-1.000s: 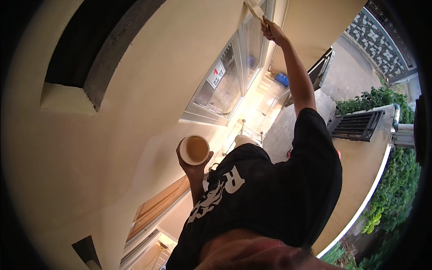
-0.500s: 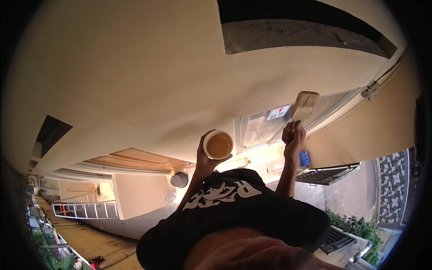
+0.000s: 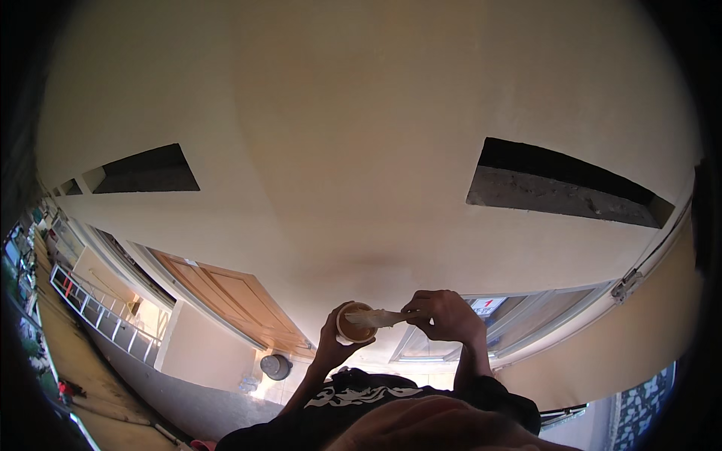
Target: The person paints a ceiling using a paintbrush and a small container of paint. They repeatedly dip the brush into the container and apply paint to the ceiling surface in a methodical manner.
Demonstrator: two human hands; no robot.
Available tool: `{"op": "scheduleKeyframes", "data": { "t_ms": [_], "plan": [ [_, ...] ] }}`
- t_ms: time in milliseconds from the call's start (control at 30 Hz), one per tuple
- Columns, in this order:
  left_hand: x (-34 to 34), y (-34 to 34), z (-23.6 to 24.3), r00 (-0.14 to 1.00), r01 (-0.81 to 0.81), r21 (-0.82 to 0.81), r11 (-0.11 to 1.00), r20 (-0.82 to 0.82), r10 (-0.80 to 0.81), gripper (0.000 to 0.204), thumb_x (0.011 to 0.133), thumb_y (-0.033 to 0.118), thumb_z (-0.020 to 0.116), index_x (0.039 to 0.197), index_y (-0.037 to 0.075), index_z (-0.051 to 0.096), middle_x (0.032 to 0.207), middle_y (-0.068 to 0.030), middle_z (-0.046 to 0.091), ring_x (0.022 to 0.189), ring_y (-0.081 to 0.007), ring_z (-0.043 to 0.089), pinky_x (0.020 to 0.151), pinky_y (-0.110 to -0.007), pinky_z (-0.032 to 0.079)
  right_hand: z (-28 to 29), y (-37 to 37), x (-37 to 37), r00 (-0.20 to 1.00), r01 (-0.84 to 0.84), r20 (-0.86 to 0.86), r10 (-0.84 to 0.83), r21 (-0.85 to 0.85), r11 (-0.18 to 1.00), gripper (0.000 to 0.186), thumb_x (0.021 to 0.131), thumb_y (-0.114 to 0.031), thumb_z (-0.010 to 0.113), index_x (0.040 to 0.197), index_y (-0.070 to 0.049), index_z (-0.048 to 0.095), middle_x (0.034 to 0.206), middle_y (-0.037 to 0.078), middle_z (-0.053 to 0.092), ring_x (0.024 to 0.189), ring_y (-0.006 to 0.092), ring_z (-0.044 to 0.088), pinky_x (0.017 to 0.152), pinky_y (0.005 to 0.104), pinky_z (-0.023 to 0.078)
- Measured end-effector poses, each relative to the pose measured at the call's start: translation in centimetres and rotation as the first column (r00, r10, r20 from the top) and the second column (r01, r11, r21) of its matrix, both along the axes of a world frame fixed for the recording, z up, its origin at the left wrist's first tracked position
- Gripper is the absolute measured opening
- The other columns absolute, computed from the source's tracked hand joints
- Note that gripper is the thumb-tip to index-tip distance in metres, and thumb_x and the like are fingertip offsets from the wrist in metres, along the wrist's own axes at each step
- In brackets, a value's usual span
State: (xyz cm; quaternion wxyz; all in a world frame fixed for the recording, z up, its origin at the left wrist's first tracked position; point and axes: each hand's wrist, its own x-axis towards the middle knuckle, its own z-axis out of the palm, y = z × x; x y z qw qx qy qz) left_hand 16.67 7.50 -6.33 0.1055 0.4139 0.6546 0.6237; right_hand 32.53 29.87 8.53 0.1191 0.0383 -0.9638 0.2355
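Observation:
My left hand point(image 3: 330, 344) is wrapped round a round tub of beige-brown paint point(image 3: 356, 334), its open mouth in view. A wide paintbrush point(image 3: 380, 318) lies across that mouth, with its bristle end over or in the paint; how deep it dips I cannot tell. The brush handle is gripped by my right hand point(image 3: 445, 316), fingers closed round it, to the right of the tub. Beyond both hands rises a cream wall point(image 3: 361, 188), which neither hand touches.
Two dark recessed openings, one left point(image 3: 150, 171) and one right point(image 3: 564, 184), break the wall. Below are a wooden door point(image 3: 233, 301), a glazed window point(image 3: 526, 319) and a grey bucket point(image 3: 275, 367). A ladder point(image 3: 105, 316) stands far left; a cable bracket point(image 3: 626, 286) is at right.
My right hand has brought the paintbrush from raised at the right over to the tub's mouth. The tub sits lower in the picture, and the view has shifted to show more wall.

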Motion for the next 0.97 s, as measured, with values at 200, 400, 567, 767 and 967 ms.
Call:
{"op": "scheduleKeyframes", "data": {
  "t_ms": [200, 400, 567, 767, 967],
  "plan": [
    [0.2, -0.8, -1.3, 1.000, -0.003, -0.015, 1.000, 0.020, 0.003, 0.091, 0.069, 0.020, 0.100, 0.143, 0.005, 0.048, 0.135, -0.0156, 0.065, 0.126, -0.0311, 0.064, 0.108, -0.045, 0.053, 0.5, -1.3, -2.7, 1.000, -0.028, 0.013, 0.028, 0.026, 0.999, 0.040, 0.079, -0.006, 0.083, 0.117, -0.008, 0.071, 0.098, 0.010, 0.077, 0.086, 0.0309, 0.076, 0.077, 0.0402, 0.061],
    [0.2, -0.5, -0.5, 0.997, 0.031, -0.055, 0.998, 0.073, -0.027, 0.095, 0.069, 0.023, 0.100, 0.145, 0.004, 0.046, 0.140, -0.0173, 0.061, 0.129, -0.0291, 0.062, 0.109, -0.044, 0.053, 0.9, -3.2, -3.8, 0.978, 0.021, -0.188, -0.088, -0.333, 0.943, 0.055, 0.078, -0.005, 0.088, 0.128, -0.006, 0.062, 0.096, 0.012, 0.080, 0.090, 0.0259, 0.079, 0.084, 0.0342, 0.064],
    [-0.1, 0.2, 1.2, 0.995, 0.045, -0.052, 0.998, 0.092, -0.040, 0.096, 0.071, 0.023, 0.099, 0.147, 0.004, 0.043, 0.139, -0.0169, 0.062, 0.129, -0.0287, 0.063, 0.109, -0.043, 0.053, -1.4, -4.4, -5.9, 0.865, -0.091, -0.487, -0.121, -0.389, 0.917, 0.043, 0.087, -0.005, 0.083, 0.123, -0.003, 0.060, 0.100, 0.011, 0.079, 0.091, 0.0251, 0.079, 0.082, 0.0344, 0.062],
    [-0.7, -0.2, 5.5, 1.000, -0.003, 0.057, 0.998, 0.023, 0.002, 0.091, 0.074, 0.015, 0.095, 0.147, 0.004, 0.042, 0.142, -0.0162, 0.058, 0.132, -0.0287, 0.060, 0.109, -0.042, 0.052, -3.0, -4.7, -9.1, 0.785, -0.179, -0.619, 0.009, -0.214, 0.960, 0.049, 0.093, -0.014, 0.078, 0.129, 0.001, 0.047, 0.101, 0.017, 0.073, 0.085, 0.0324, 0.077, 0.071, 0.0393, 0.062],
    [-2.9, -1.1, 8.1, 0.973, -0.116, 0.157, 0.981, -0.180, 0.144, 0.096, 0.073, 0.017, 0.096, 0.149, 0.006, 0.039, 0.146, -0.0167, 0.054, 0.135, -0.0329, 0.057, 0.109, -0.045, 0.050, 1.9, -5.7, -11.2, 0.704, -0.366, -0.698, 0.129, -0.202, 0.908, 0.047, 0.097, -0.012, 0.073, 0.131, -0.003, 0.043, 0.097, 0.014, 0.076, 0.087, 0.0318, 0.079, 0.070, 0.0407, 0.066]
  ]
}}
